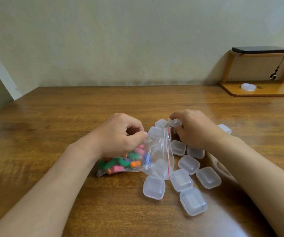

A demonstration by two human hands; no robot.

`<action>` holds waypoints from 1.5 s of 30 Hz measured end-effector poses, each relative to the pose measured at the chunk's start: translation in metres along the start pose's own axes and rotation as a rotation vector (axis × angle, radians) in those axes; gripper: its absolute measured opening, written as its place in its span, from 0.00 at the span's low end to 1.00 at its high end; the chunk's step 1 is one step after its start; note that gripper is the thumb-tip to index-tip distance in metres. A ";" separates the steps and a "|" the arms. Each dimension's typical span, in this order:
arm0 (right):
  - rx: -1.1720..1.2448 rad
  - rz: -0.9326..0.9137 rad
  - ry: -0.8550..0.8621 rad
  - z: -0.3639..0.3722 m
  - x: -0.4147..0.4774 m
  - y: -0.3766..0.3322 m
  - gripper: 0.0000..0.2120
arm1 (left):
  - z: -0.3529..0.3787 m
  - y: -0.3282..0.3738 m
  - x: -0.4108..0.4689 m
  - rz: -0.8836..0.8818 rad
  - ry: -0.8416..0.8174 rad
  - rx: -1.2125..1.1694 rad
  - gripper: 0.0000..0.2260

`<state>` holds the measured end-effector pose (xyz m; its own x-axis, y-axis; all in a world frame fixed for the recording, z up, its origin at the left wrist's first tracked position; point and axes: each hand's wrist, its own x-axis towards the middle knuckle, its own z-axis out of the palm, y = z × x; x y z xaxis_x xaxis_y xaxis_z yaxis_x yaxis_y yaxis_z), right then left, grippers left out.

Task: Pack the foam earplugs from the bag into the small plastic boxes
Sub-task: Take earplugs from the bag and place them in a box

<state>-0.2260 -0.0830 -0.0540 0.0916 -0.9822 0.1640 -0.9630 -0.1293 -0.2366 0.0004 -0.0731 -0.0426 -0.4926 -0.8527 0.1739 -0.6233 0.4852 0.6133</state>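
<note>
Bag of foam earplugs, mid-bench, left of shut small boxes: left hand and right hand each pinch its film; best parted evenly, earplugs kept low.

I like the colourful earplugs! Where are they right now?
The foam earplugs lie inside the clear zip bag, left of centre in the head view, under the left hand and left of the small plastic boxes.
</note>
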 end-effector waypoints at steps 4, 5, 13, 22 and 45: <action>-0.015 -0.012 0.024 0.000 0.000 0.002 0.15 | 0.002 -0.002 0.001 0.008 0.035 0.007 0.09; -0.016 -0.014 0.032 0.000 0.000 0.003 0.14 | 0.002 -0.002 0.002 0.014 0.047 0.018 0.09; 0.442 -0.153 0.148 -0.018 -0.014 -0.004 0.12 | 0.005 -0.006 0.005 0.118 0.267 0.055 0.10; 0.826 -0.273 0.022 -0.025 -0.025 -0.015 0.11 | 0.013 0.000 0.008 0.401 0.478 0.023 0.12; 1.010 -0.218 -0.042 -0.027 -0.032 -0.028 0.15 | 0.016 0.012 0.002 0.502 0.559 -0.010 0.07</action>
<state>-0.2091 -0.0440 -0.0272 0.2663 -0.9252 0.2704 -0.2640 -0.3398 -0.9027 -0.0177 -0.0655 -0.0468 -0.3329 -0.5019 0.7983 -0.3981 0.8422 0.3635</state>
